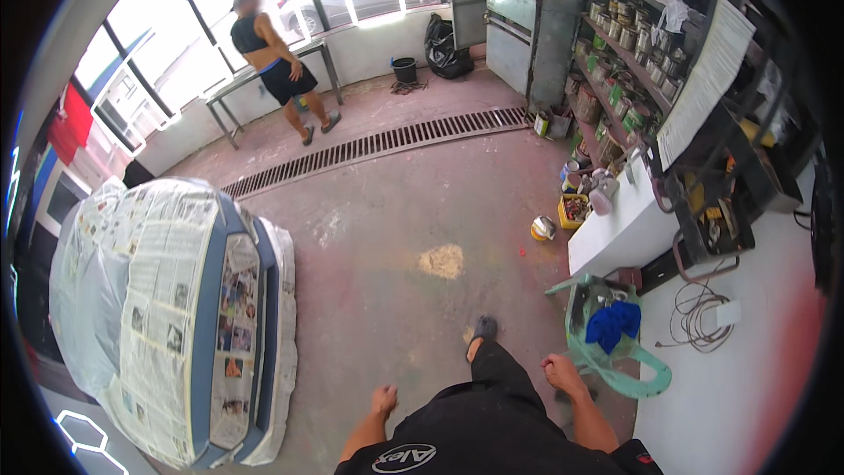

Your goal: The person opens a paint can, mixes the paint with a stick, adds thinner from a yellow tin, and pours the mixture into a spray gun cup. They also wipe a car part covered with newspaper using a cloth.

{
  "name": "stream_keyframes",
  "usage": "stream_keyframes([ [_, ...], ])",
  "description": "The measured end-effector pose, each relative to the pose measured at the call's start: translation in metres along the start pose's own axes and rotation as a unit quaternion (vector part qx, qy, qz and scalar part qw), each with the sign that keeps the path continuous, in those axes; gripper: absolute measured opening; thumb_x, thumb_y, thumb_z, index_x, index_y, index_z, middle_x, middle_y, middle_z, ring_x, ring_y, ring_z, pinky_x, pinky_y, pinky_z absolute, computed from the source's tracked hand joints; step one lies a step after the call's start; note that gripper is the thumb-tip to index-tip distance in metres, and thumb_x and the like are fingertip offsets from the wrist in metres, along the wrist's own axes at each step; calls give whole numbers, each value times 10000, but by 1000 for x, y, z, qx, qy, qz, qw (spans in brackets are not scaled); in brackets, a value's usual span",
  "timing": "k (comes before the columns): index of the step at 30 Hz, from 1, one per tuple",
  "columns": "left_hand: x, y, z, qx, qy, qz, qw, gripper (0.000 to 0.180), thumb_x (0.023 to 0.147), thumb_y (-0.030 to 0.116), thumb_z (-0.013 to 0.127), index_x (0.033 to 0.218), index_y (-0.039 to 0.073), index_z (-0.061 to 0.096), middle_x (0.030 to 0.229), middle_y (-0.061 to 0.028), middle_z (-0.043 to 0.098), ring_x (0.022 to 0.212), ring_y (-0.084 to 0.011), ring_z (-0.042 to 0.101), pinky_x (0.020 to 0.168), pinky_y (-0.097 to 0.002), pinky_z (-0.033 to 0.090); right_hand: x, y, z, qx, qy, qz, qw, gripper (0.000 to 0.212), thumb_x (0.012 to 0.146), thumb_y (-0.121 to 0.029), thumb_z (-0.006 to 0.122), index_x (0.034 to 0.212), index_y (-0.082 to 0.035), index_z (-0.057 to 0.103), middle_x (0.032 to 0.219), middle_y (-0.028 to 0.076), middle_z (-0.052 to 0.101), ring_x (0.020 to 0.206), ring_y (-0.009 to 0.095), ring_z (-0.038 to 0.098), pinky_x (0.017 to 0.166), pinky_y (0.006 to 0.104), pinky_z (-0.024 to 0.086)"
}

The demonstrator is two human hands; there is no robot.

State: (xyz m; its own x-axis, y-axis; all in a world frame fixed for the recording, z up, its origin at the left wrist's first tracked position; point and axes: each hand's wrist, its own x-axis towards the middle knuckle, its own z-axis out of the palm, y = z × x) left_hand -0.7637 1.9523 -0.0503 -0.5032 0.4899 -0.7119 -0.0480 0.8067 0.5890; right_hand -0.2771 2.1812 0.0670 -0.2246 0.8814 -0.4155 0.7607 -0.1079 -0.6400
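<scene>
Low in the view, my left hand (384, 399) hangs beside my body with its fingers curled in, and nothing shows in it. My right hand (563, 374) is also curled closed on my other side, with nothing visible in it. Closest to that hand is a green plastic chair (651, 376) with a dark item and a blue cloth (613, 325) on it. The hand looks apart from the chair. To my left stands a car (167, 299) masked with newspaper and plastic sheet, its bluish-grey front edge bare.
A metal floor grate (378, 146) crosses ahead. Beyond it, another person (268, 57) stands by a metal-framed bench (224, 114). Paint-can shelves (629, 44), a yellow basket (574, 210), a paint can (543, 229) and a white cabinet (615, 229) line the right side. A cable (699, 317) lies coiled there.
</scene>
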Motion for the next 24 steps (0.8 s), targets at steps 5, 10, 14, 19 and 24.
stream_keyframes([
  [5, 16, -7, -63, 495, -78, 285, 817, 305, 951, 309, 670, 952, 9, 721, 801, -185, 750, 707, -336, 752, 627, -485, 589, 153, -83, -85, -4, 30, -26, 999, 313, 946, -134, 530, 1061, -18, 797, 1045, 265, 782, 1060, 459, 737, 960, 514, 568],
  [10, 73, 102, -15, 202, -24, 9, 979, 335, 940, 323, 684, 1014, 3, 745, 850, -191, 752, 817, -330, 765, 719, -456, 603, 296, -159, -182, 9, 82, -108, 991, 295, 1017, -146, 532, 1126, -15, 773, 906, 218, 750, 878, 368, 738, 834, 455, 571],
  [14, 161, 224, 31, 88, -3, 20, 996, 376, 1001, 331, 662, 1096, -22, 752, 794, -131, 712, 683, -269, 722, 585, -382, 567, 409, -247, -229, 59, 83, -105, 989, 263, 1079, -178, 576, 1171, -16, 762, 788, 130, 685, 708, 188, 650, 691, 365, 521],
  [19, 333, 394, 83, -6, -34, -35, 999, 412, 999, 324, 661, 1138, -54, 747, 803, -108, 717, 675, -178, 707, 576, -349, 561, 563, -322, -283, 56, 120, -89, 987, 281, 1062, -187, 606, 1241, -30, 755, 921, 221, 770, 824, 327, 765, 769, 426, 567],
  [24, 522, 562, 53, 195, -38, 65, 978, 637, 977, 402, 670, 1353, -112, 682, 1266, -342, 746, 1225, -488, 713, 1063, -523, 560, 691, -362, -325, 18, 156, -136, 978, 272, 1064, -187, 621, 1232, -25, 762, 923, 194, 771, 823, 273, 754, 774, 400, 580],
])
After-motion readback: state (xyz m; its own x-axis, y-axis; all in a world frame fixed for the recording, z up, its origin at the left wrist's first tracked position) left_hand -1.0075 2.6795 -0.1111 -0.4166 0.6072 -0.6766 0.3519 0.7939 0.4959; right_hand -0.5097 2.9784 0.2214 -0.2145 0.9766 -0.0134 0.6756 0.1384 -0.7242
